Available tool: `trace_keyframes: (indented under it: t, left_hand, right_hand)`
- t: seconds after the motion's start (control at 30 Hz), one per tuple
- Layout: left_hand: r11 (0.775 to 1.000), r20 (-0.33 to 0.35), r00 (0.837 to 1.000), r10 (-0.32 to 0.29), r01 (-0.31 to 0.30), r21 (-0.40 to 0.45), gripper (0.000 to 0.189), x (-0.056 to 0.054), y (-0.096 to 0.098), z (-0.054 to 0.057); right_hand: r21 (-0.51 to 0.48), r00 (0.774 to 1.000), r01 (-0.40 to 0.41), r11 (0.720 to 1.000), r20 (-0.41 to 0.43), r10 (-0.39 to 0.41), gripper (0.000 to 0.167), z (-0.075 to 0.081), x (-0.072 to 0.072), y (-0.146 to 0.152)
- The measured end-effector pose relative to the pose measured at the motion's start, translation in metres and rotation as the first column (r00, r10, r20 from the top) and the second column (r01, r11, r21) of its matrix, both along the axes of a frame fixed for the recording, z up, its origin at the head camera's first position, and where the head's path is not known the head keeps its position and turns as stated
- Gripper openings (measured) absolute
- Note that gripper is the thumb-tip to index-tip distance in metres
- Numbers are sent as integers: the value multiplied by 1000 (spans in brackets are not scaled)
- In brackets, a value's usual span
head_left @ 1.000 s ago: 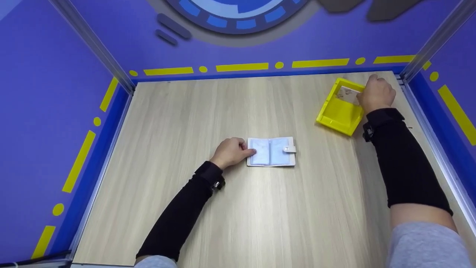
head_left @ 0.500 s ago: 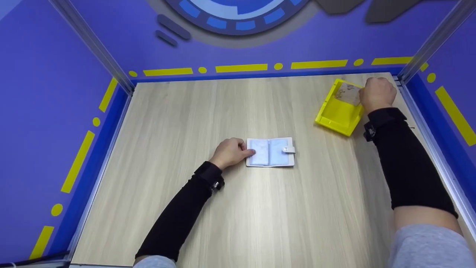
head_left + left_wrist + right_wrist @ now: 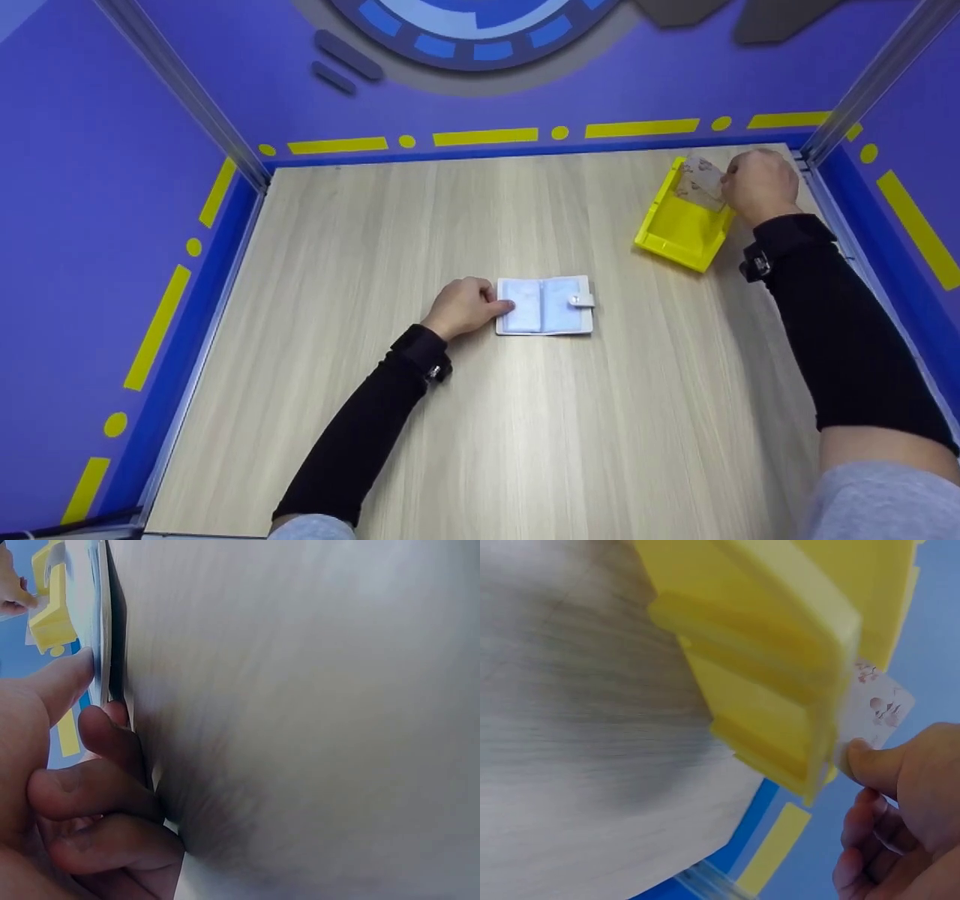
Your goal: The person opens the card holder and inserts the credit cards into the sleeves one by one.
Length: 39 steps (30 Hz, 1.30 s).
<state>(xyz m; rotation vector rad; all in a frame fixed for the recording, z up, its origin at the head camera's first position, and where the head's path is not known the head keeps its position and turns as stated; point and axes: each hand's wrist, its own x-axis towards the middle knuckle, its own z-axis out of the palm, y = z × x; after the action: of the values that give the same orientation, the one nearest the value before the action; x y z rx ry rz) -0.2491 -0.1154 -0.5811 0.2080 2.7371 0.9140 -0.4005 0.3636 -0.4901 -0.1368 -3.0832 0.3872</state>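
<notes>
A small white card holder [image 3: 561, 306] lies spread flat mid-table, its clear sleeves facing up and a snap strap on its right side. My left hand [image 3: 461, 307] pinches its left edge, thumb on top; in the left wrist view the index finger sits at the underside of the cover [image 3: 103, 622]. At the back right, my right hand [image 3: 763, 184] pinches a pale printed card [image 3: 700, 184] between thumb and finger. The card overlaps the far end of a yellow bin [image 3: 670, 251]. Reddish floral drawings show on the card [image 3: 877, 709] in the right wrist view.
Blue-purple panels [image 3: 480, 112] with yellow dashes enclose the wooden table [image 3: 375, 225] at the back and both sides. Metal posts [image 3: 862, 90] stand at the rear corners. The bin is close to the right side rail.
The card has risen in my right hand, its top now reaching over the bin's far rim. My right forearm has shifted rightward. The left hand and card holder stay put.
</notes>
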Motion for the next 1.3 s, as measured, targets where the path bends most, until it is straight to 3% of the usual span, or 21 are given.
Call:
trace_keyframes:
  t: [0.2, 0.37, 0.5, 0.7, 0.87, 1.03, 1.2, 1.3]
  left_hand:
    - [1000, 1, 1000, 1, -1, 8, 40, -1, 0, 3]
    - [1000, -2, 1000, 6, -6, 9, 39, -2, -1, 4]
    - [1000, -12, 1000, 11, -11, 9, 39, -2, -1, 6]
    - [1000, -10, 1000, 2, -2, 4, 40, -2, 0, 7]
    - [1000, -4, 1000, 12, -12, 6, 40, -2, 1, 8]
    - [1000, -6, 1000, 15, -15, 9, 38, -1, 1, 5]
    - [1000, 7, 1000, 14, -14, -10, 37, 0, 2, 1]
    - [1000, 6, 1000, 18, -18, -18, 37, 0, 2, 0]
  right_hand:
    - [-28, 997, -24, 999, -77, 22, 29, 12, 8, -8]
    - [-149, 994, -15, 989, -109, -1, 39, 22, 12, -25]
    - [-294, 994, -36, 955, -106, 5, 40, 29, 22, -51]
    - [-414, 985, -150, 898, -143, 99, 32, 31, 55, -101]
    - [-479, 974, -204, 854, -14, 225, 29, 26, 80, -137]
    - [-473, 928, -228, 851, 159, 337, 28, 8, 94, -155]
    - [-508, 878, -188, 840, 296, 376, 24, -14, 107, -165]
    - [-510, 860, -182, 841, 332, 388, 22, -21, 113, -170]
